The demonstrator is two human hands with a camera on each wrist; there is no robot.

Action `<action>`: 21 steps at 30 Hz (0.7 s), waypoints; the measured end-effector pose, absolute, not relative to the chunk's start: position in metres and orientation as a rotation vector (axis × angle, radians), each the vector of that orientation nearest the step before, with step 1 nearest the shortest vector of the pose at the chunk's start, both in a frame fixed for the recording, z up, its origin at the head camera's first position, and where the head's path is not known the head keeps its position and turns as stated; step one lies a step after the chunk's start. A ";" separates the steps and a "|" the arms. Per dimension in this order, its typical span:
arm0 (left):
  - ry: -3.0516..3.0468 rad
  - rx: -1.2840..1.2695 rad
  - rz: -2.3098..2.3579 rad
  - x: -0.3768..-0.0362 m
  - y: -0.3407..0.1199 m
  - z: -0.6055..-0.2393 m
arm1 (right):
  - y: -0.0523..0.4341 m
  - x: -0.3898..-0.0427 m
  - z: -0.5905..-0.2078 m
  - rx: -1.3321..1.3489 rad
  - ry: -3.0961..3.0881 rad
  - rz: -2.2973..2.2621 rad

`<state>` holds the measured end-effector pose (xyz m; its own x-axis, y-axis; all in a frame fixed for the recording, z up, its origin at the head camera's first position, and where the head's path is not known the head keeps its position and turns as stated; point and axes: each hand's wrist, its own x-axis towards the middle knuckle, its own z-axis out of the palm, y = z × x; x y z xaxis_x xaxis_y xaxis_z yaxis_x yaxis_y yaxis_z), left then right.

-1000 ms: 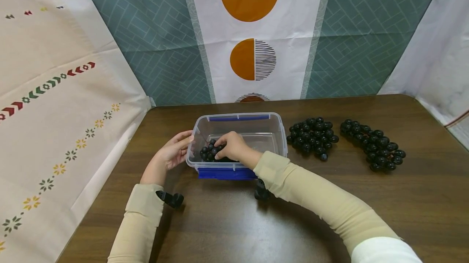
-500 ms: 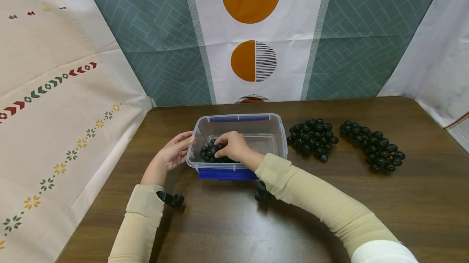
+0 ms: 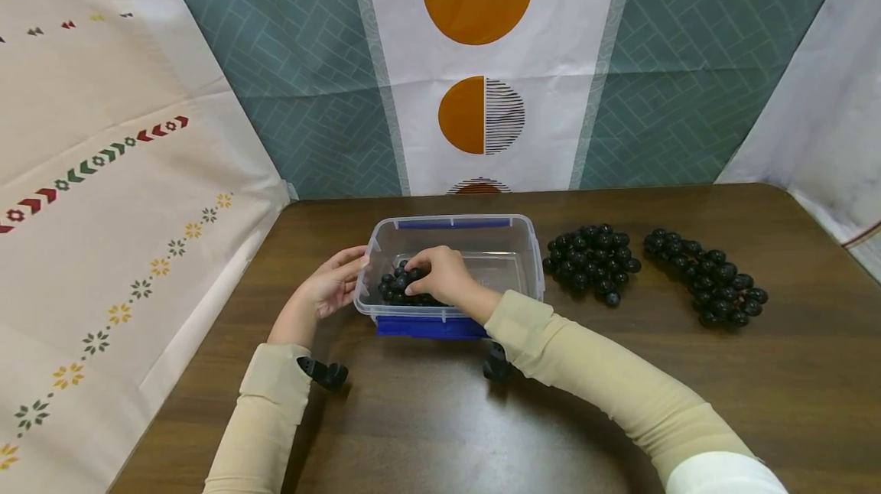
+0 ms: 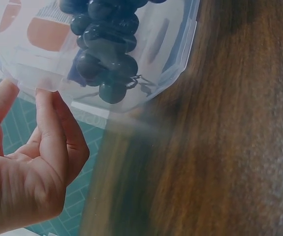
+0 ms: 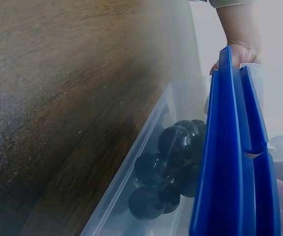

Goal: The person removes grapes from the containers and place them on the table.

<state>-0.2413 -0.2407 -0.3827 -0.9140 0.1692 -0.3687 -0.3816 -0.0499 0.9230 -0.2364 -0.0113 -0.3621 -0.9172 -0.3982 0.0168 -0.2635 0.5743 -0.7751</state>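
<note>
A clear plastic container [image 3: 523, 249] with blue latches stands on the brown table. My right hand [image 3: 440, 274] reaches inside it, fingers curled over a bunch of dark grapes [image 3: 395, 289] lying in its left part. My left hand [image 3: 333, 285] is outside, with its fingers laid against the container's left wall. In the left wrist view the fingertips [image 4: 45, 101] touch the container's rim [image 4: 180, 73], and the grapes [image 4: 104, 54] show through the plastic. The right wrist view shows the blue front latch [image 5: 232, 162] and the grapes [image 5: 173, 164] behind the clear wall; the right hand is hidden there.
Two more bunches of dark grapes lie on the table to the right of the container, one close [image 3: 592, 261] and one farther right [image 3: 709, 276]. Patterned cloth backdrops close in the back and left sides. The table's near half [image 3: 427, 433] holds only my forearms.
Almost nothing: the right hand stays on the grapes in the container with a slight shift of its fingers, and the left hand keeps touching the left wall.
</note>
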 end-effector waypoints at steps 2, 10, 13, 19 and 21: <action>1.866 -0.229 2.013 -0.241 -0.241 -0.383 | -0.011 -0.236 -0.363 -0.580 2.653 -1.267; 1.866 -0.238 2.006 -0.240 -0.241 -0.384 | -0.008 -0.234 -0.365 -0.598 2.645 -1.382; 1.855 -0.237 2.011 -0.240 -0.240 -0.384 | -0.007 -0.233 -0.363 -0.596 2.640 -1.404; 1.859 -0.228 2.008 -0.241 -0.241 -0.382 | -0.005 -0.234 -0.357 -0.562 2.631 -1.434; 1.864 -0.224 2.006 -0.241 -0.242 -0.381 | -0.004 -0.234 -0.355 -0.553 2.628 -1.442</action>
<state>-0.2406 -0.2418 -0.3807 -0.9104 0.1745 -0.3752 -0.3870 -0.0381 0.9213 -0.2345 -0.0044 -0.3546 -0.9300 -0.3560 0.0909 -0.2680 0.4880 -0.8307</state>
